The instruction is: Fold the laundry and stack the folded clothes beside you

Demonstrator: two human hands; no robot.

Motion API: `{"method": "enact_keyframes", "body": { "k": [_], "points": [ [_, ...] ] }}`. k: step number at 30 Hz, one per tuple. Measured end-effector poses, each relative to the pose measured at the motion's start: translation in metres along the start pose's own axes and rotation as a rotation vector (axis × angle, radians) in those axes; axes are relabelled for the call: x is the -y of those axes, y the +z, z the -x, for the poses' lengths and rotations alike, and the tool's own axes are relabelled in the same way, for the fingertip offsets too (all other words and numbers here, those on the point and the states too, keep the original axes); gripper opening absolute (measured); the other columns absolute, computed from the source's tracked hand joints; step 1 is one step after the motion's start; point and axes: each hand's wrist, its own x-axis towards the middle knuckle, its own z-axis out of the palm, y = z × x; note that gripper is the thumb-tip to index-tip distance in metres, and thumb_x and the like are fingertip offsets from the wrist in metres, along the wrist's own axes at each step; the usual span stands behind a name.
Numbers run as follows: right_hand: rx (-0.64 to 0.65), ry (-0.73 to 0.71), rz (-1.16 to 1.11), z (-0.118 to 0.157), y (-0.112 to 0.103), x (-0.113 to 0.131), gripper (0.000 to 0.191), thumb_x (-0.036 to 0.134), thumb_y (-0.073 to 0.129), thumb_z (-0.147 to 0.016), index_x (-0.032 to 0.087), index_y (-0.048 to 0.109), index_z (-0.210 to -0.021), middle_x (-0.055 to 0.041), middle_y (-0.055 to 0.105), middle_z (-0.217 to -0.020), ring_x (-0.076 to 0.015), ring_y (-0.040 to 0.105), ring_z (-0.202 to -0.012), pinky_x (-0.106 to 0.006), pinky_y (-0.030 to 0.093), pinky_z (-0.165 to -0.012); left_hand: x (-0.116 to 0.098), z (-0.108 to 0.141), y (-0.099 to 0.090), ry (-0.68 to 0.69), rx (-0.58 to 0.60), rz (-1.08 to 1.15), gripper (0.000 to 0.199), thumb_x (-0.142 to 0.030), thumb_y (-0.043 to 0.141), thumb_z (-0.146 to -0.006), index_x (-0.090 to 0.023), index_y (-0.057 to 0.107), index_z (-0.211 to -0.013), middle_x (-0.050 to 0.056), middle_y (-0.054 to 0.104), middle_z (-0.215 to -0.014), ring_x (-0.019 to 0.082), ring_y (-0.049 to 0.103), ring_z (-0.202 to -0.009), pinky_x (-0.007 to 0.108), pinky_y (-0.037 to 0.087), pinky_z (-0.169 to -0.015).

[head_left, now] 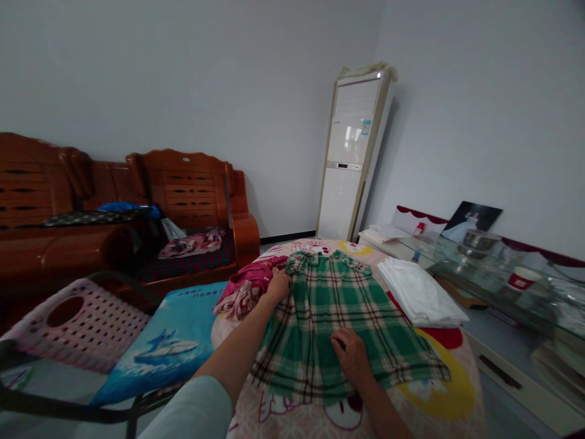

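Pale sleeve (196, 410) is closest; past it, the left grip (278, 286) touches the green dress (333, 299), pinching or not I can't tell. Right grip (353, 356) lies loosely open on it; it looks light, soft, best held by its shoulders (359, 264).

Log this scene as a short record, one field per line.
Garment: green plaid garment, spread out
Surface: pale patterned cloth under it
Left hand: at the garment's upper left edge, beside the pink bundle; grip unclear
Right hand: on the garment's lower middle, fingers bent
Left of garment: crumpled pink bundle
Right of garment: folded white cloth
Background: wooden sofa, tall white unit
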Motion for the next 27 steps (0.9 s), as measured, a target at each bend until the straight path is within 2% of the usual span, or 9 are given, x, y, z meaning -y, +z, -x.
{"method": "enact_keyframes", "body": {
  "k": [4,10,14,16,18,21,24,27],
  "points": [
    [-0.014,-0.002,-0.007,0.000,0.002,-0.002,0.019,0.016,0.049,-0.084,0.019,0.065,-0.076,-0.0051,0.065,-0.078,-0.0186,0.058,-0.078,-0.030,0.043,-0.074,0.008,-0.009,0.015,-0.033,0.048,-0.047,0.036,-0.005,0.051,-0.072,-0.015,0.068,-0.102,0.015,0.069,-0.105,0.028,0.055,-0.116,0.049,0.027,-0.109],
    [-0.011,0.005,-0.028,0.000,0.000,-0.001,0.019,0.019,0.049,-0.085,0.019,0.066,-0.077,-0.0054,0.066,-0.079,-0.0182,0.058,-0.079,-0.029,0.043,-0.074,0.025,-0.019,0.007,-0.179,0.026,-0.092,0.042,-0.006,0.041,-0.079,-0.001,0.061,-0.116,0.025,0.061,-0.119,0.031,0.056,-0.115,0.041,0.041,-0.099],
    [-0.018,0.004,-0.028,0.000,-0.002,0.001,0.020,0.019,0.048,-0.085,0.019,0.066,-0.076,-0.0056,0.066,-0.078,-0.0186,0.058,-0.079,-0.030,0.042,-0.074,0.030,-0.013,0.002,-0.154,0.029,-0.084,0.038,-0.004,0.044,-0.077,-0.005,0.067,-0.108,0.022,0.063,-0.117,0.030,0.051,-0.122,0.037,0.041,-0.103],
    [-0.016,0.002,-0.033,0.000,-0.002,0.001,0.020,0.018,0.048,-0.085,0.019,0.066,-0.076,-0.0055,0.065,-0.077,-0.0185,0.058,-0.078,-0.030,0.042,-0.074,0.027,-0.007,0.001,-0.131,0.011,-0.068,0.040,-0.005,0.047,-0.077,-0.009,0.067,-0.111,0.018,0.063,-0.121,0.027,0.046,-0.129,0.035,0.037,-0.107],
    [-0.008,0.003,-0.038,0.000,-0.002,0.000,0.020,0.018,0.047,-0.085,0.019,0.066,-0.076,-0.0054,0.065,-0.078,-0.0185,0.058,-0.078,-0.030,0.042,-0.073,0.023,0.003,0.000,-0.123,-0.016,-0.053,0.043,-0.008,0.048,-0.080,-0.012,0.062,-0.120,0.014,0.061,-0.127,0.024,0.045,-0.131,0.034,0.035,-0.109],
    [-0.008,0.008,-0.043,0.000,-0.001,-0.002,0.021,0.018,0.047,-0.085,0.019,0.066,-0.077,-0.0054,0.066,-0.079,-0.0185,0.058,-0.080,-0.029,0.043,-0.074,0.019,0.033,-0.001,-0.135,-0.053,-0.002,0.041,-0.013,0.042,-0.087,-0.016,0.058,-0.125,0.009,0.062,-0.127,0.019,0.054,-0.121,0.031,0.040,-0.104],
    [-0.032,0.006,-0.051,0.001,0.000,-0.003,0.021,0.019,0.048,-0.084,0.020,0.067,-0.076,-0.0051,0.066,-0.078,-0.0182,0.059,-0.079,-0.029,0.044,-0.074,0.021,0.075,-0.001,-0.206,-0.081,0.082,0.035,-0.014,0.039,-0.090,-0.019,0.064,-0.114,0.007,0.069,-0.114,0.019,0.063,-0.107,0.029,0.045,-0.095],
    [-0.047,0.002,-0.058,0.001,0.000,-0.002,0.021,0.019,0.048,-0.084,0.020,0.067,-0.075,-0.0051,0.066,-0.077,-0.0184,0.059,-0.078,-0.030,0.044,-0.074,0.023,0.112,0.000,-0.337,-0.021,0.043,0.030,-0.016,0.039,-0.090,-0.017,0.067,-0.103,0.010,0.072,-0.100,0.022,0.066,-0.097,0.031,0.048,-0.085]
  ]
}}
